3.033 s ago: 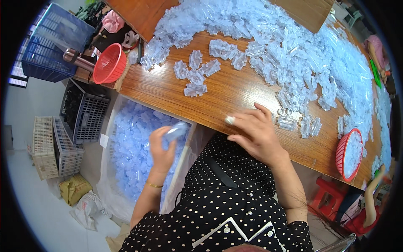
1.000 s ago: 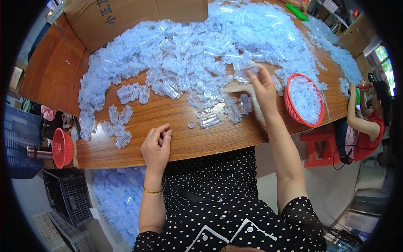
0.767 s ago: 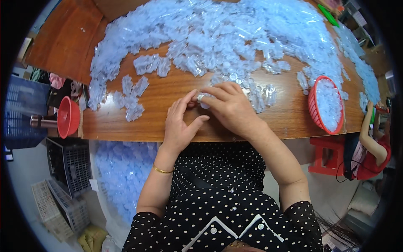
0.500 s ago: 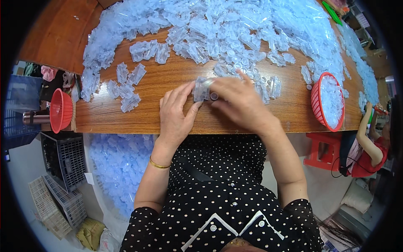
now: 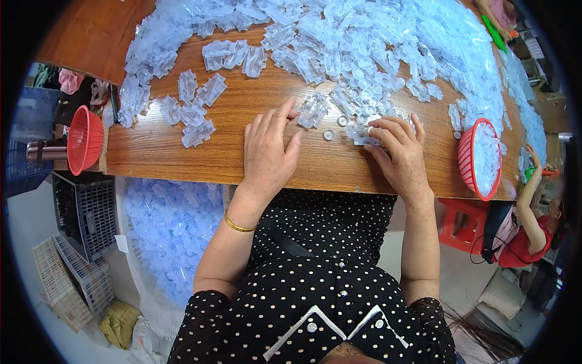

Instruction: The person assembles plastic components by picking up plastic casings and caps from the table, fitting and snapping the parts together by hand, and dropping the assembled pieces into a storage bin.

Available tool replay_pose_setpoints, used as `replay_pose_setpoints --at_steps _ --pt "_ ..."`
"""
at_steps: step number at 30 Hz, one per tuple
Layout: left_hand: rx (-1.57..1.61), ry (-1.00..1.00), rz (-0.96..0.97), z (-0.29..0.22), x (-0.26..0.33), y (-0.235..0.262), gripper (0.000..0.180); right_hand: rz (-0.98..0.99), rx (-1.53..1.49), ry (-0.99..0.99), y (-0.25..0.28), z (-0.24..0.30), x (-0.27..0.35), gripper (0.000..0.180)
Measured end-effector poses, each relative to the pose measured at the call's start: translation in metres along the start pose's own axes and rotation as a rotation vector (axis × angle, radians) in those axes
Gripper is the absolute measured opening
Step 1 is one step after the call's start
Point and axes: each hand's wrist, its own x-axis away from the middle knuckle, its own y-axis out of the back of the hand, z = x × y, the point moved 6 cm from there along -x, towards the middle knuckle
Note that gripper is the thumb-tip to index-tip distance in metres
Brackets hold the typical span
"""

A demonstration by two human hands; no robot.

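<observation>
My left hand [image 5: 270, 145] rests on the wooden table with its fingers stretched out and the thumb apart, holding nothing. Just beyond its fingertips lies a clear plastic piece [image 5: 314, 110], ribbed and roughly rectangular. To the right, my right hand [image 5: 401, 151] has its fingers bent down over another clear plastic piece [image 5: 359, 134], gripping its right end. Something white, perhaps a wrap, shows at a fingertip of that hand. Between the hands lies a small round clear cap [image 5: 328, 135]. More such round caps [image 5: 367, 97] are heaped beyond the right hand.
A large pile of clear plastic pieces [image 5: 339, 30] covers the table's far side. Several pieces [image 5: 197, 115] lie at left. A red basket [image 5: 467, 158] of small clear parts stands right, an empty red basket [image 5: 85, 139] left. Another person [image 5: 533, 233] sits far right.
My left hand has come away from the clear piece it held upright, which now lies on the table. My right hand has moved right onto another piece. The whole view has shifted slightly.
</observation>
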Motion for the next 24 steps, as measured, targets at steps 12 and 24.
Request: replay_pose_setpoints --at_steps 12,24 --pt "-0.144 -0.044 0.000 -0.016 -0.023 -0.005 0.053 -0.200 -0.046 0.076 0.006 0.012 0.006 0.039" --pt "-0.024 -0.106 0.014 -0.015 0.000 0.011 0.068 -0.182 -0.052 0.102 0.000 0.010 0.011 0.030"
